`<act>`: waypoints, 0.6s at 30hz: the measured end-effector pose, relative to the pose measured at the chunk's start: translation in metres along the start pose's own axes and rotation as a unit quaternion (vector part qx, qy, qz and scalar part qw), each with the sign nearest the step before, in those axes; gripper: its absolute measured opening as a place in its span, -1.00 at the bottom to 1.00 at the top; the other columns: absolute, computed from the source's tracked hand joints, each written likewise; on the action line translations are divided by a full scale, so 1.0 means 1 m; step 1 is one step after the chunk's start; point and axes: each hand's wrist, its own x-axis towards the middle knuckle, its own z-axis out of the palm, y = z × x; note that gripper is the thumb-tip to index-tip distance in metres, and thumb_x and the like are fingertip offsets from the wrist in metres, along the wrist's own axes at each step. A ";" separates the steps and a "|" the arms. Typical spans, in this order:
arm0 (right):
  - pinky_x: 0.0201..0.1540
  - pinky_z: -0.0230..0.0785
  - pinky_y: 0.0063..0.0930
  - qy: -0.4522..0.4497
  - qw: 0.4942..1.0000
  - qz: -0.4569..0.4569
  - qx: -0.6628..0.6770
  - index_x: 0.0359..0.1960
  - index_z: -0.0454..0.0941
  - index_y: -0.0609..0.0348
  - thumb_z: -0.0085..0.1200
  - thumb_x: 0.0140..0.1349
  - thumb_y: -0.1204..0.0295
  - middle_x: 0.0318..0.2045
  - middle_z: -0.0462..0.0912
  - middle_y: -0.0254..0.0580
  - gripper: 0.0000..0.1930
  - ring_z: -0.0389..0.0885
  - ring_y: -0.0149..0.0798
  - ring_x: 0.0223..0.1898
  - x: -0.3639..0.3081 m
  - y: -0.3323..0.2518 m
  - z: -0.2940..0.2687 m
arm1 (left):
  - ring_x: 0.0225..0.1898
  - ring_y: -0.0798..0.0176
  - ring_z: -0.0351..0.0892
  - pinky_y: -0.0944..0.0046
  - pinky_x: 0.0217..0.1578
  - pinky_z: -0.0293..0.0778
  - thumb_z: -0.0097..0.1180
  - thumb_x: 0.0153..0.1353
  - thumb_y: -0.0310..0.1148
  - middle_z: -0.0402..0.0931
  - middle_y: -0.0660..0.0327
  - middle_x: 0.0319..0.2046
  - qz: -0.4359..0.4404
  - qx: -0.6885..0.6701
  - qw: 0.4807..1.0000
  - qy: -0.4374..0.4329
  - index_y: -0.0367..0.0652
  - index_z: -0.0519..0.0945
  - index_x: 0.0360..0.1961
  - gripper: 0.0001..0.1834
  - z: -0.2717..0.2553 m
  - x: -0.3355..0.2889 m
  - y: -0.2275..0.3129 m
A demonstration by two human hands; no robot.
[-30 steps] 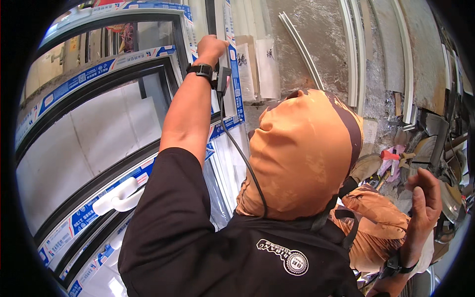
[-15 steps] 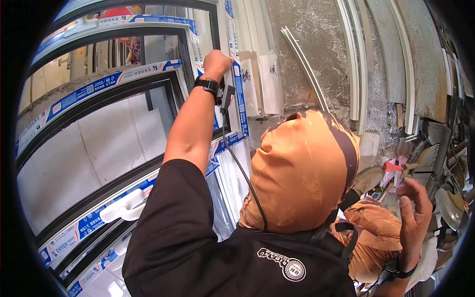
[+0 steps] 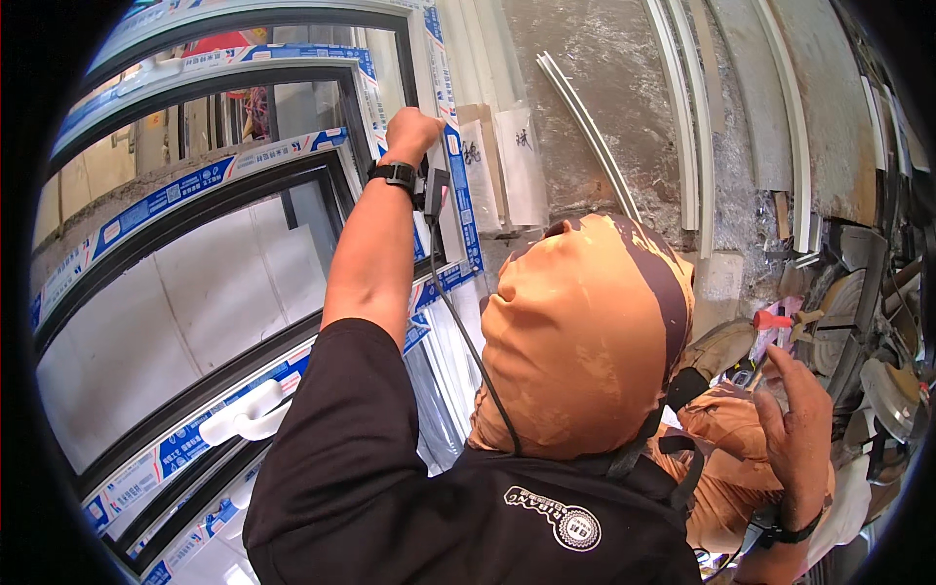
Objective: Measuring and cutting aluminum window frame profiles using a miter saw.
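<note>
Several white window frames with black inner edges and blue-and-white protective tape stand layered on the left. My left hand is closed over the upright side of one window frame near the top middle; its fingertips are hidden behind the frame. On that wrist are a black strap and a small dark box with a cable. A white window handle sticks out from a frame below my left arm. My right hand hangs at the lower right, fingers apart and slightly bent, holding nothing.
Long pale profile strips lie on the grey floor at the top. A red-handled tool lies beyond my right hand, amid clutter along the right edge. Paper sheets with handwriting rest beside the frames.
My right hand has shifted slightly left and its fingers have straightened somewhat. My left hand stays on the window frame; the view has shifted a little.
</note>
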 end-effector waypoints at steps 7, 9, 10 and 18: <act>-0.06 0.37 -0.17 0.000 1.000 0.005 -0.027 0.15 0.46 0.21 0.21 0.10 0.51 -0.18 0.61 -0.01 -0.48 0.57 0.06 -0.15 0.000 0.001 0.001 | -0.01 -0.14 0.64 0.10 0.01 0.52 0.37 0.05 -0.07 0.65 -0.15 -0.10 0.006 0.032 0.999 -0.012 -0.34 0.69 -0.12 -0.47 -0.004 0.001 0.001; -0.06 0.36 -0.15 -0.009 1.000 0.019 -0.011 0.15 0.46 0.20 0.21 0.10 0.51 -0.17 0.60 -0.02 -0.49 0.56 0.07 -0.14 0.001 0.001 0.001 | -0.01 -0.15 0.64 0.09 0.01 0.52 0.36 0.05 -0.06 0.65 -0.16 -0.10 -0.007 0.010 1.000 -0.010 -0.35 0.68 -0.13 -0.46 -0.002 0.000 0.000; -0.05 0.36 -0.15 -0.007 1.000 0.013 -0.023 0.15 0.46 0.20 0.21 0.10 0.51 -0.17 0.60 -0.01 -0.49 0.56 0.07 -0.14 0.001 0.001 0.002 | -0.01 -0.15 0.64 0.09 0.01 0.52 0.36 0.05 -0.07 0.65 -0.16 -0.10 0.001 0.021 1.000 -0.001 -0.35 0.69 -0.13 -0.46 0.000 -0.001 0.000; -0.02 0.36 -0.15 -0.007 0.999 0.006 -0.034 0.18 0.43 0.19 0.21 0.12 0.48 -0.12 0.60 -0.01 -0.47 0.56 0.08 -0.09 0.000 0.006 0.002 | -0.34 0.05 0.70 0.13 -0.25 0.53 0.35 0.05 -0.14 0.69 -0.02 -0.37 0.016 -0.029 0.998 0.056 -0.33 0.71 -0.23 -0.57 0.007 -0.004 -0.011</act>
